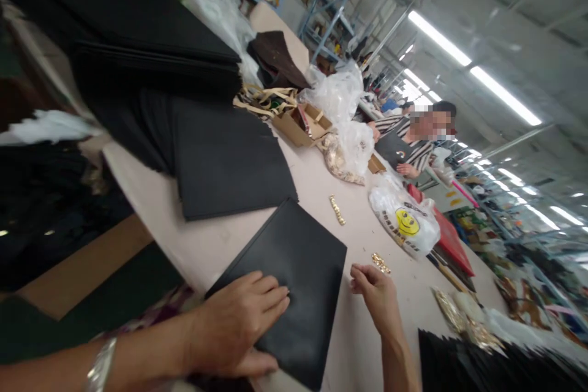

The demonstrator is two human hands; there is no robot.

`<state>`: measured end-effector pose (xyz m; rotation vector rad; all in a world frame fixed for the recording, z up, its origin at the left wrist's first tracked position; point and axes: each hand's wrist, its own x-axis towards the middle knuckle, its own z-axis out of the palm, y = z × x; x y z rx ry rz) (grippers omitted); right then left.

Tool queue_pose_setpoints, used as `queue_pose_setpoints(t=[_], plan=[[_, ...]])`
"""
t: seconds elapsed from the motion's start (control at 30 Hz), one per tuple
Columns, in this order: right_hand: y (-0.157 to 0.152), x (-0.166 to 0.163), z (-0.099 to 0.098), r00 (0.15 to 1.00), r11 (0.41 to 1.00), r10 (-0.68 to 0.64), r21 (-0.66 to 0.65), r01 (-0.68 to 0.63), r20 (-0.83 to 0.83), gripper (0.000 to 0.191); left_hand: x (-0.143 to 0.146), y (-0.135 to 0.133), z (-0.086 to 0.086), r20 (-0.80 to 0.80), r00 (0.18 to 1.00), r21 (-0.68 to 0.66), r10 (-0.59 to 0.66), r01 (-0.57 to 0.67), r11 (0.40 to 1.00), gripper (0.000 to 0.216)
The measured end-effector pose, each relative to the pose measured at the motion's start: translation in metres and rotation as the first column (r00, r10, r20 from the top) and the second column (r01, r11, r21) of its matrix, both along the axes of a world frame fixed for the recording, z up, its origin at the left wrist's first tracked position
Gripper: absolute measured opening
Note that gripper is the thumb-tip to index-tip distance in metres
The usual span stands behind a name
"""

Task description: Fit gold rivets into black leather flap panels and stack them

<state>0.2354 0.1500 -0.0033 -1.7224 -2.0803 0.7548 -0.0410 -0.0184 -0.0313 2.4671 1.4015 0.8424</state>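
Observation:
My left hand (245, 321) lies flat, fingers stretched out, on a smooth black leather-like panel (307, 251) near the table's front edge. Just off that panel's right edge, my right hand (377, 297) is held with thumb and fingertips pinched together. Whatever may be between those fingertips is hidden or too small to name. Beside it on the table sits a small heap of gold metal pieces (380, 263). Farther back, more gold pieces (337, 210) lie in a short row. A fanned stack of black panels (234, 162) rests behind the panel under my left hand.
Higher black stacks (156, 61) cover the far left of the pale table (316, 177). A cardboard box (301, 127), plastic bags (340, 92) and a smiley-face bag (407, 220) stand across the back. A co-worker (408, 141) is beyond them. Black strips (478, 367) lie at lower right.

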Motion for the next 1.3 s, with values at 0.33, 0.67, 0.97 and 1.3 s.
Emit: queue_pose_setpoints(t=[0.33,0.67,0.97,1.3], plan=[[-0.076,-0.095,-0.004,0.95,0.909,0.203,-0.314,-0.273,-0.239,0.026,-0.004,0.002,-0.009,-0.108,0.993,0.185,-0.042,0.062,0.981,0.054],[-0.069,-0.105,0.006,0.948,0.901,0.317,-0.326,-0.288,0.038,0.02,-0.006,0.002,-0.015,-0.102,0.994,0.199,-0.05,0.07,0.977,0.056],[-0.051,-0.112,0.006,0.961,0.838,0.264,-0.513,-0.187,0.08,0.01,-0.005,0.002,-0.015,-0.1,0.994,0.183,-0.054,0.071,0.981,0.053],[-0.04,-0.134,0.026,0.913,0.799,0.349,-0.577,-0.17,0.213,0.011,-0.007,-0.003,-0.009,-0.138,0.988,0.126,-0.068,0.086,0.988,0.051]])
